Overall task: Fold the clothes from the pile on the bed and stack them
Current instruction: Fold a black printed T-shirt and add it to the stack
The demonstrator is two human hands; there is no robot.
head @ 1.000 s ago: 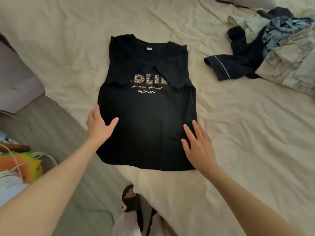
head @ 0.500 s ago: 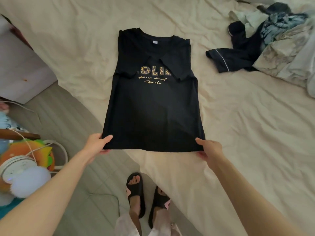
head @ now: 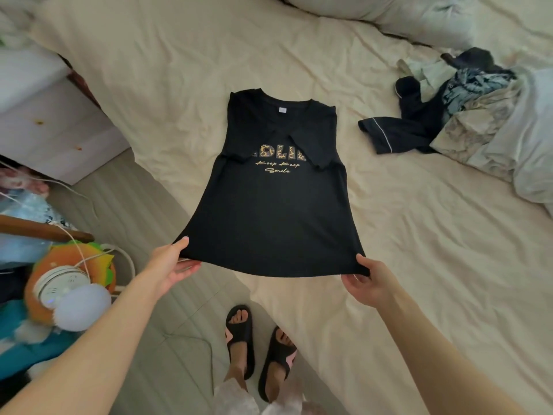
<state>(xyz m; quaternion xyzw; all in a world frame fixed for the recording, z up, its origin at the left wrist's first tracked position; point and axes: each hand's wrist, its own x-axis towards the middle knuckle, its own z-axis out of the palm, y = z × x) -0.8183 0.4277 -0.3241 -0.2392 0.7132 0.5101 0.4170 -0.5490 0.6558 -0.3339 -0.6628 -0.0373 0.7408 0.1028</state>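
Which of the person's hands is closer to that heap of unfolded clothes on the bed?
Right. The right hand pinches the black T-shirt hem corner on the clothes pile side; the left hand holds the opposite corner, farther away.

the t-shirt (head: 275,211) lies on the bed (head: 434,265), collar toward the far side, sleeves folded in over its chest, hem at the near edge. the left hand (head: 172,265) pinches the hem's left corner, the right hand (head: 369,283) its right corner. the pile of clothes (head: 454,115) sits on the bed to the right, well apart from the t-shirt. a pillow (head: 389,13) lies behind. the person's feet in slippers (head: 260,348) stand on the floor (head: 143,205) below the hem.
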